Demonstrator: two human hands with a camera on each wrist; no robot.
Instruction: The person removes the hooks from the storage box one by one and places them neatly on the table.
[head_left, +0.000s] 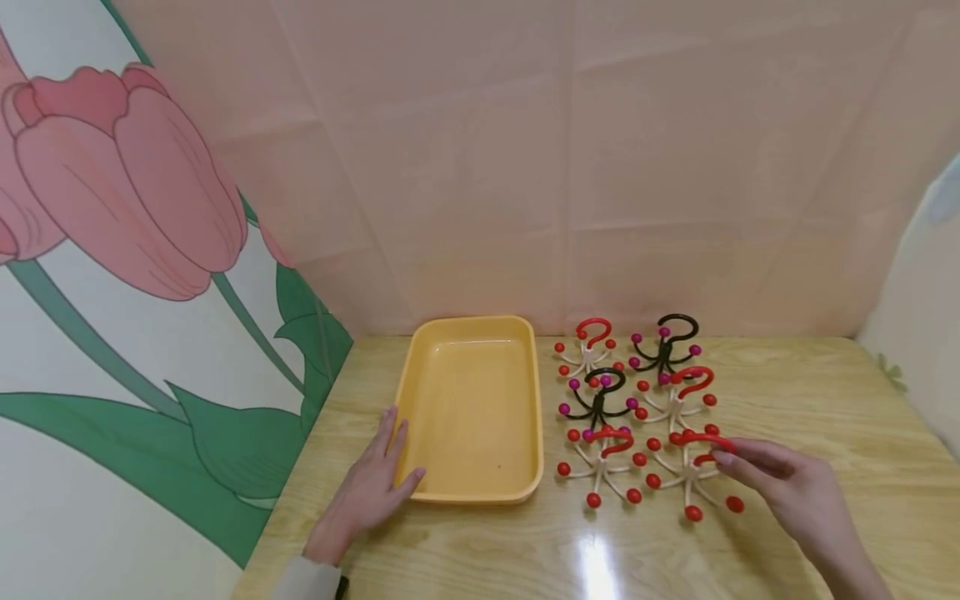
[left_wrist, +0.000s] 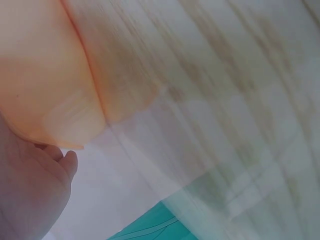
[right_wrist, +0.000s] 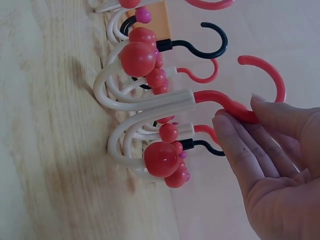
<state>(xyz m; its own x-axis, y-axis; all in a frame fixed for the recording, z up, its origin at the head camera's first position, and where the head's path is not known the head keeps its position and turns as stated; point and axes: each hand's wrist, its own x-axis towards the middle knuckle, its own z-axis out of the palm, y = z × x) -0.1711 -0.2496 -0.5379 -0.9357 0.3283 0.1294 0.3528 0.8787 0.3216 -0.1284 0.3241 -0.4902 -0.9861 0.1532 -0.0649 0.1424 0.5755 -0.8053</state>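
My right hand [head_left: 806, 492] pinches the red hook of a white multi-arm hanging hook [head_left: 690, 472] with red ball tips, at the front right of a group. In the right wrist view, thumb and fingertips meet on the curved red hook, and the white arms [right_wrist: 165, 101] hang upright below it; I cannot tell whether its balls touch the table. My left hand [head_left: 367, 493] rests at the near left corner of a yellow tray [head_left: 472, 417], fingers straight along the outer wall, thumb near the front rim. The left wrist view shows part of that hand beside the tray [left_wrist: 50, 90].
Beside the tray stand more hanging hooks: white ones with red tips [head_left: 602, 467] and black ones with magenta tips [head_left: 597, 404], close together in two columns. A pink cloth [head_left: 562, 167] hangs behind the wooden table [head_left: 810, 392]. At left is a tulip-printed wall panel [head_left: 135, 192].
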